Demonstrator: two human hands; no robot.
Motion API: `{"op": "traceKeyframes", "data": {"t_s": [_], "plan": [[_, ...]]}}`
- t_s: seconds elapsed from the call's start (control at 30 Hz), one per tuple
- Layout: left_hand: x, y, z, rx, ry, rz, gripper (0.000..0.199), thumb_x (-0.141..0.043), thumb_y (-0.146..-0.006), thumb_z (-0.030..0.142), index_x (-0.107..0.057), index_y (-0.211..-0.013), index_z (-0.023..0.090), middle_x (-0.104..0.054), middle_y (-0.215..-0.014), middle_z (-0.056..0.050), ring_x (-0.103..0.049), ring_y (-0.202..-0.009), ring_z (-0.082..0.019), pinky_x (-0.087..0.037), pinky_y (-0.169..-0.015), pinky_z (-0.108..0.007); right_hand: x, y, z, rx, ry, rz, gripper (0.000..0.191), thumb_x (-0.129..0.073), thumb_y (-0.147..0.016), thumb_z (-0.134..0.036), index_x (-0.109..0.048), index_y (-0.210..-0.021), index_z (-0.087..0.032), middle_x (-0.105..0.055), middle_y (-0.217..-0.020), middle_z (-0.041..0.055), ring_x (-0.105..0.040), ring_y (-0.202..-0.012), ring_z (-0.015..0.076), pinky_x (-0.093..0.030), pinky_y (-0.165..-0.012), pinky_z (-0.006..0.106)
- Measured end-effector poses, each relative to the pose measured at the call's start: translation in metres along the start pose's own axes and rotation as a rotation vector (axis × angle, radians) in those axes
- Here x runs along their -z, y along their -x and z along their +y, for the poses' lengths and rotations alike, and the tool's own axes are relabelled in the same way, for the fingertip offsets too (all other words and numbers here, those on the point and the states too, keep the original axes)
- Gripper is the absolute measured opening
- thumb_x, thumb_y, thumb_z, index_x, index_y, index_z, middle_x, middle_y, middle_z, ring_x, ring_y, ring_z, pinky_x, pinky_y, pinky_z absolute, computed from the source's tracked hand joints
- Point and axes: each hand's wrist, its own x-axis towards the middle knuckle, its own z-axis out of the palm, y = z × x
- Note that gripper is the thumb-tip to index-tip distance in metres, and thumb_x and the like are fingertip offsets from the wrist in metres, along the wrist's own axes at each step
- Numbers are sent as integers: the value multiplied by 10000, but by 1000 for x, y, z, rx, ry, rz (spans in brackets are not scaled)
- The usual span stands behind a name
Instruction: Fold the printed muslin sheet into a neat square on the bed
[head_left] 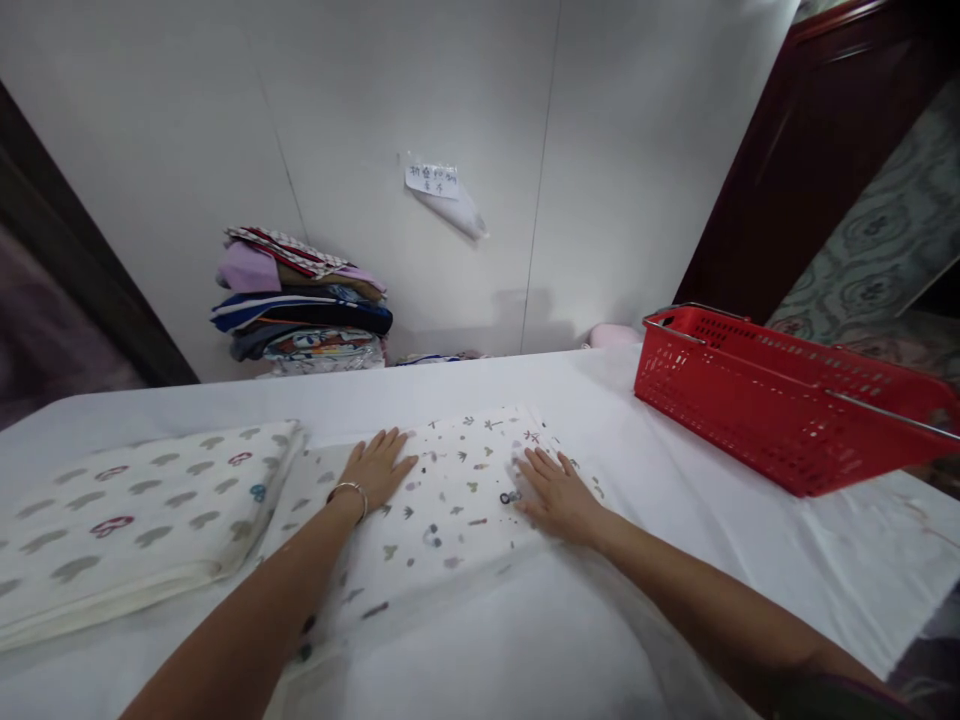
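A thin white cloth (pixel 450 500) printed with small plants and shapes lies spread on the table in front of me. My left hand (pixel 375 470), with a bracelet at its wrist, rests flat on the cloth's left part, fingers spread. On its right part lies my right hand (pixel 559 495), also flat with fingers apart. Toward me the cloth turns sheer and plain, reaching the bottom of the view. Beside it on the left is a folded white cloth (pixel 150 490) with grey and red cloud-like prints, its edge close to the printed one.
A red plastic basket (pixel 787 400) with metal handles stands at the right on the white-covered table (pixel 600 400). Behind the table's far edge rises a stack of folded fabrics (pixel 307 300). A paper note (pixel 433 181) hangs on the wall.
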Motion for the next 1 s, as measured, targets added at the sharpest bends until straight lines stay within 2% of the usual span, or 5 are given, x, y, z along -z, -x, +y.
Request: {"op": "traceKeyframes", "data": {"t_s": [0.23,0.37,0.53,0.67,1.0], "plan": [[4,-2,4,3,39,-17,656,-233,-838,545,-257,-1398,206,-175,-1485,-33,-105,-1369,-223,-104,-1093,-457,-11,23,13,-94,-76,37,627,-315,-870,-565,-357,-1358,-174,-239,-1459,104,-149,-1353,245,-95,-1076,468],[26,12,4,44,126,63,647,-271,-835,506,-318,-1373,148,-187,-1480,-82,-151,-1359,-237,-170,-1085,-431,-7,32,41,-195,-302,284,522,-372,-870,-486,-455,-1294,-194,-315,-1431,82,-223,-1332,236,-156,-1079,451],[52,85,-17,170,254,187,667,-296,-806,544,-431,-1288,102,-379,-1393,-124,-392,-1244,-259,-320,-1021,-365,-2,61,70,-613,-954,333,427,-516,-795,-412,-569,-1140,-167,-618,-1088,100,-598,-919,209,-521,-721,331],[48,157,-31,403,251,90,687,-327,-769,611,-471,-1237,130,-561,-1204,-138,-583,-975,-272,-433,-876,-399,-1,68,69,-666,-1130,178,341,-570,-755,-406,-624,-974,-151,-630,-782,50,-573,-631,128,-490,-492,220],[28,215,-19,674,507,161,551,-410,-710,641,-491,-1112,273,-646,-1040,-35,-599,-954,-255,-481,-800,-386,8,67,56,-519,-1113,148,334,-717,-585,-349,-648,-838,-143,-644,-754,8,-564,-696,148,-456,-651,256]]}}
